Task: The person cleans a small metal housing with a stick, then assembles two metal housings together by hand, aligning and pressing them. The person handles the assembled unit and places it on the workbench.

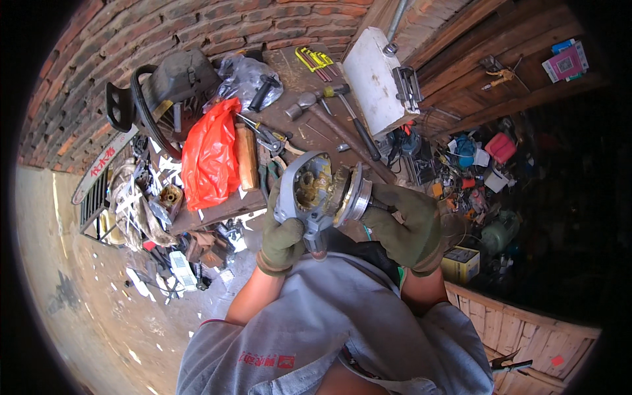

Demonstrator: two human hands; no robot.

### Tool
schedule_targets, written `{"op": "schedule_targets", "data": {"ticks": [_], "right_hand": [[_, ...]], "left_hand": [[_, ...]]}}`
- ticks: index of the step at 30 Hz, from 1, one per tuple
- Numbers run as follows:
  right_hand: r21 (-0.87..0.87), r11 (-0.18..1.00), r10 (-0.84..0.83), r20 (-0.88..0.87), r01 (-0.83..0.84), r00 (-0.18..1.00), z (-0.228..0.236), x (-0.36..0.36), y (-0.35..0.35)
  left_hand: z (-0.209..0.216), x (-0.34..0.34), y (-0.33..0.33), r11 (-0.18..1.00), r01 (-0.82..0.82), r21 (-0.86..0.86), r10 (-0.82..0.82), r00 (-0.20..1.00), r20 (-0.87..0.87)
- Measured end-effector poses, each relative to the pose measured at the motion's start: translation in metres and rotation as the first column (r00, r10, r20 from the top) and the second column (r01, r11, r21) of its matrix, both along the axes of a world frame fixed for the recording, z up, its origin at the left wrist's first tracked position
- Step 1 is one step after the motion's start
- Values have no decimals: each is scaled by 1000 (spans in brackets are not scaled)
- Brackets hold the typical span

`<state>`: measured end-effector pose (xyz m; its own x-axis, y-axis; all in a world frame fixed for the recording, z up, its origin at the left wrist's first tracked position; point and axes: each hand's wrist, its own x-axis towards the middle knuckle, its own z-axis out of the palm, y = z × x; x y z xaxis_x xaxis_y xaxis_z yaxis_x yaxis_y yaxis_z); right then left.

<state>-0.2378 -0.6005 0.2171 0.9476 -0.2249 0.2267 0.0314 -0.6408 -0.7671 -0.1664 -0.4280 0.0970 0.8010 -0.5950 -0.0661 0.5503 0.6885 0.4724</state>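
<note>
"Housing (287,195) held where?"

"Midair between shirt (329,296) and desk (289,128): left grip (283,238) wraps it, right grip (408,225) grasps the metal flange (359,199) with its gear (340,187)."

"What could go wrong?"

"Grease (311,192) might let either slip and drop; dirt could cling inside."

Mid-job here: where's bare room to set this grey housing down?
A small bench patch looks free between the clear plastic bag, yellow packet and hammer, perhaps enough for the grey housing. Larger, lightly littered ground lies left of the scrap pile. Crowded: around the red bag, hemmed by chainsaw and wooden block.
</note>
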Motion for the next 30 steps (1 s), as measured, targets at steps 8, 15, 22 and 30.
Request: {"op": "schedule_targets", "data": {"ticks": [8, 15, 22, 30], "right_hand": [[42, 998, -35, -30, 36, 999, 3, -6, -3], [45, 998, -33, 38, 31, 999, 6, -10, -2], [44, 999, -32, 31, 30, 999, 2, -14, -4], [31, 999, -27, 112, 24, 993, -1, -15, -2]], "left_hand": [[-21, -9, 7, 992, 48, -120, -60, 993, -99], [-17, -11, 11, 968, 143, -206, -173, 975, -137], [-19, -14, 9, 951, 158, -266, -201, 969, -145], [-24, -13, 11, 895, 204, -396, -291, 941, -173]]}}
